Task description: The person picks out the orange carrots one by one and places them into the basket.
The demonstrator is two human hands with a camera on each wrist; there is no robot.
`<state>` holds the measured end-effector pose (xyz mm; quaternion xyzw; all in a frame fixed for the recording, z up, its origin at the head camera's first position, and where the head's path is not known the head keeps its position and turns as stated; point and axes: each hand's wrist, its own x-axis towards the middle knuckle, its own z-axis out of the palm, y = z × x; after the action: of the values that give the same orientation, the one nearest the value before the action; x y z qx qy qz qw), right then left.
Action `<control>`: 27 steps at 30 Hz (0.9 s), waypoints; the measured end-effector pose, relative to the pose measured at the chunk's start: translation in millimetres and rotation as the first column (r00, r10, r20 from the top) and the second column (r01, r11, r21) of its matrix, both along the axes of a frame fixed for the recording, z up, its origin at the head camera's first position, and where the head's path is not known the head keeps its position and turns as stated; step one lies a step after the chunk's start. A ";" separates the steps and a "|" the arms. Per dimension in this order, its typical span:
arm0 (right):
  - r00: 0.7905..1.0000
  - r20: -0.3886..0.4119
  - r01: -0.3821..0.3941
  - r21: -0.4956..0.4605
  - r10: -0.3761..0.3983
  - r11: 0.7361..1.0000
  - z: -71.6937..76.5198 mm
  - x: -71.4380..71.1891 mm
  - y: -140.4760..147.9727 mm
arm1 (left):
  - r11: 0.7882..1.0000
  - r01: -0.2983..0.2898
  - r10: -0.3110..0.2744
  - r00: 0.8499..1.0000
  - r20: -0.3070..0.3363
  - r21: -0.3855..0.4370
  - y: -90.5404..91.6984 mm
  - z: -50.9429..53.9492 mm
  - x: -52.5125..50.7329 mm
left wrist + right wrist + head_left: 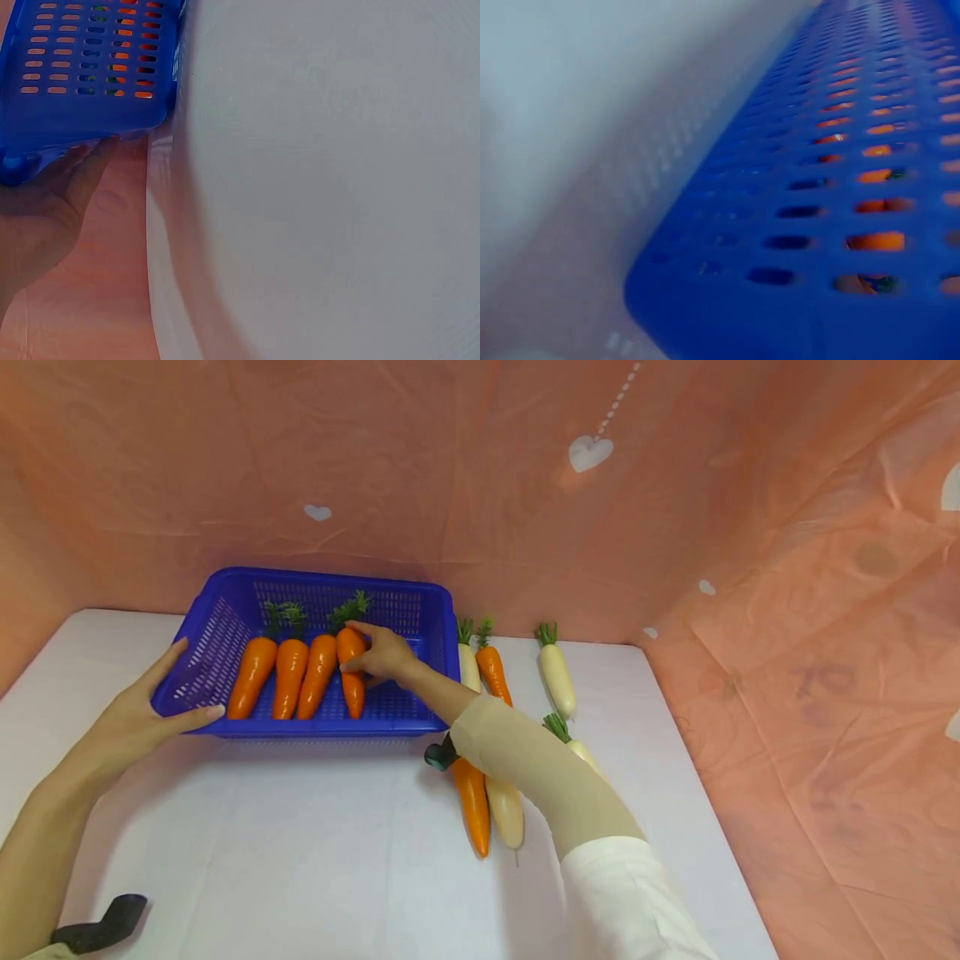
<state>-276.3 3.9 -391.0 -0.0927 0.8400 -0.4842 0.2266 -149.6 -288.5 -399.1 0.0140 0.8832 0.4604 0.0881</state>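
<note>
A blue plastic basket [315, 727] with slotted walls holds several orange carrots with green tops. My left hand [138, 714] grips its left end, with the thumb on the front rim; the left wrist view also shows this hand [45, 225] at the rim. Inside the basket, my right hand [390, 656] pinches the rightmost carrot [350, 647] near its upper part. Beside that one lies another carrot [318, 672], with two more to its left. The right wrist view shows the basket wall [795, 255] close up, and orange through its slots; the right hand's grip is hidden there.
Right of the basket, partly behind my right forearm, lie a carrot [492, 672], another carrot [472, 806] and a white radish [504, 810]. Farther right is a radish [557, 681]. An orange curtain [525, 527] with white hearts hangs behind the white table [315, 860].
</note>
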 end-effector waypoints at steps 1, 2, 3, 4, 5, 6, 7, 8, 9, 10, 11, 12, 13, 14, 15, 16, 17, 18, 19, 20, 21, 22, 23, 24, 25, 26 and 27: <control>1.000 -0.008 0.001 0.022 -0.001 1.000 -2.0 0.1 -1.5 | 1.000 0.002 -0.002 1.000 -0.002 0.000 0.4 0.0 0.2; 1.000 -0.013 -0.004 0.039 0.004 0.999 -3.9 0.3 -2.7 | 1.000 0.004 -0.004 1.000 -0.006 0.002 0.6 -0.1 0.4; 1.000 -0.014 -0.010 0.047 0.011 0.999 -5.5 0.4 -3.6 | 1.000 0.006 -0.006 1.000 -0.007 0.004 0.9 0.0 0.7; 1.000 -0.013 -0.016 0.047 0.016 0.999 -7.2 0.2 -4.6 | 1.000 0.007 -0.006 1.000 -0.008 0.006 0.9 0.1 0.8; 1.000 -0.011 -0.023 0.042 0.024 0.999 -8.7 -0.2 -5.4 | 1.000 0.008 -0.008 1.000 -0.010 0.007 0.7 0.0 0.9; 0.999 -0.009 -0.030 0.037 0.031 0.999 -10.2 -0.8 -6.1 | 1.000 0.007 -0.007 1.000 -0.009 0.008 0.6 0.2 1.1; 0.999 -0.002 -0.032 0.026 0.033 0.999 -11.2 -1.0 -6.7 | 1.000 0.007 -0.007 1.000 -0.008 0.012 0.3 0.0 1.2; 0.999 0.003 -0.037 0.014 0.037 0.999 -11.8 -1.1 -6.8 | 1.000 0.006 -0.006 1.000 -0.007 0.013 -0.1 -0.4 1.1; 0.999 0.010 -0.037 0.003 0.037 0.999 -12.2 -1.4 -6.9 | 1.000 0.005 -0.005 1.000 -0.007 0.015 -0.3 -0.8 1.0; 0.999 0.020 -0.039 -0.009 0.039 0.999 -12.5 -1.6 -6.8 | 1.000 0.005 -0.005 1.000 -0.007 0.013 -0.4 -1.7 0.7; 0.999 0.025 -0.046 -0.020 0.047 0.999 -12.4 -1.7 -6.2 | 1.000 0.004 -0.004 1.000 -0.007 0.011 -0.2 -2.5 0.5; 0.998 0.029 -0.056 -0.027 0.057 0.998 -12.0 -1.6 -5.2 | 1.000 0.006 -0.005 1.000 -0.009 0.014 0.1 -3.4 0.4; 0.997 0.026 -0.069 -0.026 0.069 0.997 -11.2 -1.7 -4.1 | 1.000 0.004 -0.004 1.000 -0.006 0.013 0.3 -3.7 0.3; 0.996 0.021 -0.082 -0.026 0.083 0.996 -9.9 -1.6 -2.6 | 1.000 0.005 -0.005 1.000 -0.007 0.013 0.5 -4.3 0.1; 0.996 0.020 -0.091 -0.029 0.092 0.995 -8.4 -1.4 -0.9 | 1.000 0.007 -0.007 1.000 -0.007 0.012 0.7 -4.8 -0.1; 0.995 0.012 -0.103 -0.024 0.103 0.994 -6.4 -1.3 1.1 | 1.000 0.008 -0.008 1.000 -0.005 0.009 0.9 -5.2 -0.4; 0.994 -0.002 -0.111 -0.015 0.111 0.994 -3.9 -1.0 3.6 | 1.000 0.008 -0.008 1.000 -0.007 0.009 0.8 -5.1 -0.4; 0.993 -0.022 -0.118 -0.006 0.118 0.993 -1.2 -0.9 6.2 | 1.000 0.008 -0.008 1.000 -0.009 0.008 0.5 -5.0 -0.5; 0.992 -0.039 -0.123 0.001 0.123 0.992 1.9 -0.7 9.1 | 1.000 0.007 -0.007 1.000 -0.008 0.004 0.2 -4.7 -0.6; 0.991 -0.048 -0.126 -0.005 0.126 0.992 5.6 -0.2 12.3 | 1.000 0.008 -0.008 1.000 -0.011 0.004 -0.1 -4.5 -0.8; 0.990 -0.057 -0.130 -0.010 0.129 0.992 9.4 -0.1 15.8 | 1.000 0.006 -0.006 1.000 -0.010 -0.001 -0.4 -3.8 -0.8; 0.988 -0.073 -0.137 -0.018 0.136 0.990 12.9 -0.1 19.9 | 1.000 0.003 -0.003 1.000 -0.010 -0.004 -0.7 -3.0 -0.9; 0.986 -0.084 -0.144 -0.030 0.141 0.989 16.8 0.1 24.1 | 1.000 0.001 -0.001 1.000 -0.006 -0.006 -0.9 -2.3 -0.8; 0.984 -0.097 -0.152 -0.043 0.147 0.988 20.6 0.3 28.6 | 1.000 0.000 0.000 1.000 -0.003 -0.009 -0.8 -2.0 -0.8; 0.983 -0.104 -0.157 -0.061 0.150 0.986 24.2 0.7 33.4 | 1.000 -0.002 0.002 1.000 0.001 -0.011 -0.8 -1.6 -0.8; 0.981 -0.116 -0.164 -0.085 0.153 0.983 27.4 1.0 38.7 | 1.000 -0.004 0.004 1.000 0.001 -0.013 -0.8 -1.4 -0.7; 0.979 -0.130 -0.171 -0.109 0.157 0.979 29.9 1.2 44.2 | 1.000 -0.005 0.005 1.000 0.001 -0.011 -0.8 -1.4 -0.6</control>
<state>-275.1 48.0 -361.1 -0.2043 0.8111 -0.5069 0.2085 -150.2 -289.4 -400.5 0.0112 0.8857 0.4558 0.0876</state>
